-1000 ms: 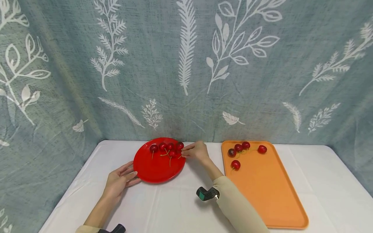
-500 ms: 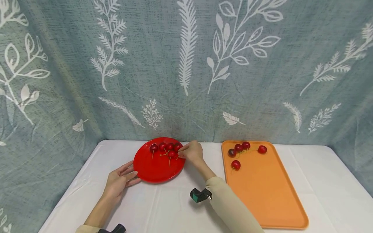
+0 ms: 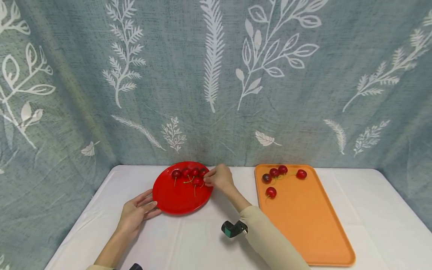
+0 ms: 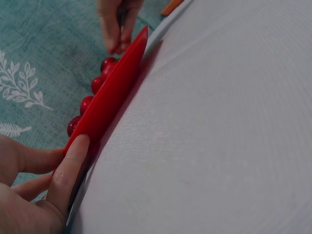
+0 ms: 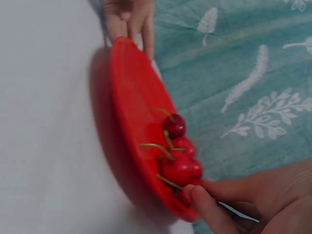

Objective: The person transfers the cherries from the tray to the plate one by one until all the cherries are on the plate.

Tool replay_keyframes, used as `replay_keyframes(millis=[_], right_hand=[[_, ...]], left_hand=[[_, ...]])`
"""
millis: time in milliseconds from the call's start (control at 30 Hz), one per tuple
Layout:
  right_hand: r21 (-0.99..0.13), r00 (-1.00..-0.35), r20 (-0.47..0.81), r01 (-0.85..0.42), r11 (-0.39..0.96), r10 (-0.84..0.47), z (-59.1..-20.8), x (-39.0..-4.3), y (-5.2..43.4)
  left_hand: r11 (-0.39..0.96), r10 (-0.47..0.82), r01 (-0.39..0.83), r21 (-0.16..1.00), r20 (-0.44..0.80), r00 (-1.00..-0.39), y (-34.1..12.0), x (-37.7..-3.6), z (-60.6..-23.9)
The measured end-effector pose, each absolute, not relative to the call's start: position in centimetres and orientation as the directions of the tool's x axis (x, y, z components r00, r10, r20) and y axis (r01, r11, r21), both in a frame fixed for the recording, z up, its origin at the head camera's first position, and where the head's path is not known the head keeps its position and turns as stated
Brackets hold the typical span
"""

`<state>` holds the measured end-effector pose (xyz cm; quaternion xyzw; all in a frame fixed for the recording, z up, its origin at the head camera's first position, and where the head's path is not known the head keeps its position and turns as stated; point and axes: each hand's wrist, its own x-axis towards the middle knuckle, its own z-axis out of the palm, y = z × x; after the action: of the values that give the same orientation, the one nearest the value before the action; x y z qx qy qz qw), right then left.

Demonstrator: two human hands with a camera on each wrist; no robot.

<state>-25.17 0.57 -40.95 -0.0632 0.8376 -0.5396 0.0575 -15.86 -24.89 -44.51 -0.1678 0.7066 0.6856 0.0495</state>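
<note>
A round red plate (image 3: 175, 200) lies at the back left of the table, bearing several red cherries (image 3: 176, 173) with green stems along its far side. My left hand (image 3: 133, 212) holds its left rim, with the thumb and fingers on either side of the edge in the left wrist view. Over the plate's right edge, my right hand (image 3: 220, 178) pinches a cherry (image 5: 184, 197) between thumb and fingertips, close beside the clustered cherries. That cherry is partly hidden by the fingers in the right wrist view.
On the right stands an orange rectangular tray (image 3: 310, 225) with several cherries (image 3: 271, 192) near its far end. A white cloth (image 3: 195, 240) covers the table. Behind it hangs a green-blue curtain (image 3: 162, 75) with white leaf prints.
My right hand has shifted a little left over the plate, bringing its cherry closer to the others. The left hand stays at the rim. The head view has tilted slightly.
</note>
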Motion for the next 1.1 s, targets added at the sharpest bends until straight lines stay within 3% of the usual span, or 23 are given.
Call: replay_keyframes(millis=[400, 833, 1100], right_hand=[[-0.928, -0.977, -0.072, -0.009, 0.373, -0.202, -37.6, -25.8, 3.2], [-0.941, -0.985, -0.126, 0.080, 0.329, -0.120, -35.8, -26.4, 10.6], [-0.980, -0.986, -0.169, 0.169, 0.105, 0.007, -37.8, -26.4, 17.4]], left_hand=[[-0.033, -0.148, -0.288, 0.957, -0.289, -0.946, -25.0, -15.7, -44.8], [-0.032, -0.156, -0.299, 0.954, -0.300, -0.941, -25.4, -15.5, -44.6], [-0.044, -0.144, -0.289, 0.956, -0.293, -0.945, -25.1, -15.8, -44.7]])
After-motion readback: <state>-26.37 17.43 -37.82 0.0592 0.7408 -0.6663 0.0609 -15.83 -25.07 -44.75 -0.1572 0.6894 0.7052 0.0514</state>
